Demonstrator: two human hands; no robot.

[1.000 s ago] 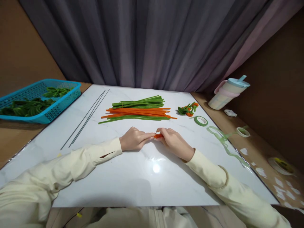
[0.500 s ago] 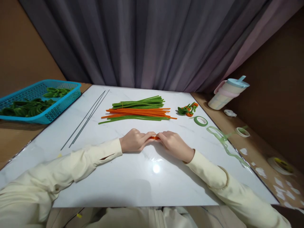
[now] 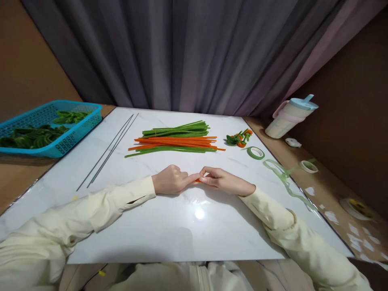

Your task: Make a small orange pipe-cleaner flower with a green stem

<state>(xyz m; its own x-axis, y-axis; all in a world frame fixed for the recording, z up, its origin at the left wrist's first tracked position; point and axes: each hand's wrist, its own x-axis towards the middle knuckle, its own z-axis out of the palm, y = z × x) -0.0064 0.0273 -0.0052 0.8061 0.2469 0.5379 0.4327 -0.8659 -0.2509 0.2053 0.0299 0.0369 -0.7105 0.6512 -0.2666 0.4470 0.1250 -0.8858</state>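
Between my hands, at the middle of the table, a short bit of orange pipe cleaner [image 3: 198, 180] shows; most of it is hidden by fingers. My left hand [image 3: 171, 180] is curled, with its index finger stretched towards the right and its tip against the orange piece. From the other side my right hand [image 3: 222, 180] pinches the same piece between thumb and fingers. Just behind lie orange pipe cleaners [image 3: 178, 141] and a bundle of green pipe cleaners [image 3: 178, 130], with a few loose green ones in front.
A blue basket [image 3: 60, 146] with green looped pieces stands at left, near thin wires [image 3: 110, 151]. Small orange and green pieces [image 3: 239, 138], green tape [image 3: 256, 152] and a loose tape strip [image 3: 285, 178] lie right. Beyond are a tumbler [image 3: 287, 117] and paper scraps [image 3: 332, 217].
My right hand has turned, and its fingers now pinch the orange piece from the right. My left index finger has straightened, and less orange shows between the hands.
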